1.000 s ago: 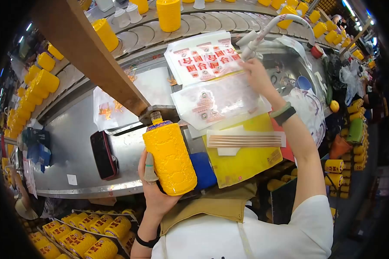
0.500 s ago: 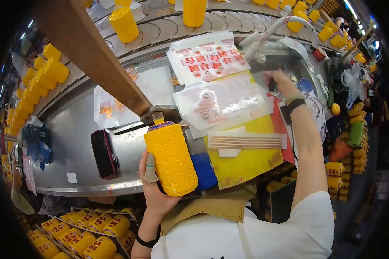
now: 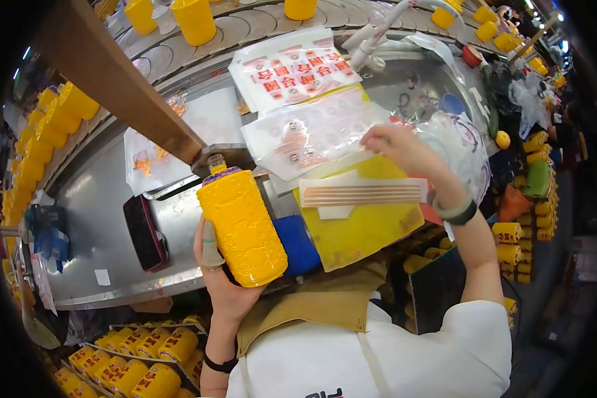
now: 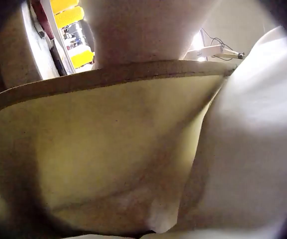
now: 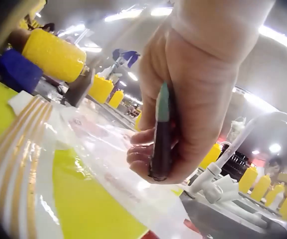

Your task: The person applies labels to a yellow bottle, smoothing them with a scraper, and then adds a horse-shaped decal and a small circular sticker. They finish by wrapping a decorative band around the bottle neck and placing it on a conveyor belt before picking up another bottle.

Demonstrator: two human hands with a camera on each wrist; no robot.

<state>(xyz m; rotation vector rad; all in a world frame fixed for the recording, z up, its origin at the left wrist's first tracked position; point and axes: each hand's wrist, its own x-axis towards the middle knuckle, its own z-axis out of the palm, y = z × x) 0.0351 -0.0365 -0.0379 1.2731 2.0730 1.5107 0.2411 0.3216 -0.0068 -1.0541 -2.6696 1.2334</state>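
Observation:
My left hand [image 3: 229,295] grips the lower side of a yellow embossed bottle [image 3: 242,229] that lies tilted. A pale cover is on one finger. The bottle's clear neck reaches into a dark angular block [image 3: 225,158] at the end of a wooden beam [image 3: 123,79]. Only the tan apron [image 4: 98,149] and white clothing fill most of the left wrist view. My right hand [image 3: 404,149] is over the near right corner of the translucent printed sheets [image 3: 305,139]. In the right wrist view its curled fingers hold a slim dark tool [image 5: 161,149] with a pointed teal end.
A white card with copper-coloured strips [image 3: 361,194] lies on a yellow board [image 3: 365,229]. Red-printed sheets [image 3: 292,69] lie farther back. A phone [image 3: 144,233] rests left of the bottle. Behind runs a conveyor [image 3: 239,30] with yellow bottles; a white tap [image 3: 365,50] stands at the sink.
My right hand has moved from the tap, over the sink, then back left to the sheets' near edge. The left hand keeps its grip on the bottle. The head view has shifted slightly.

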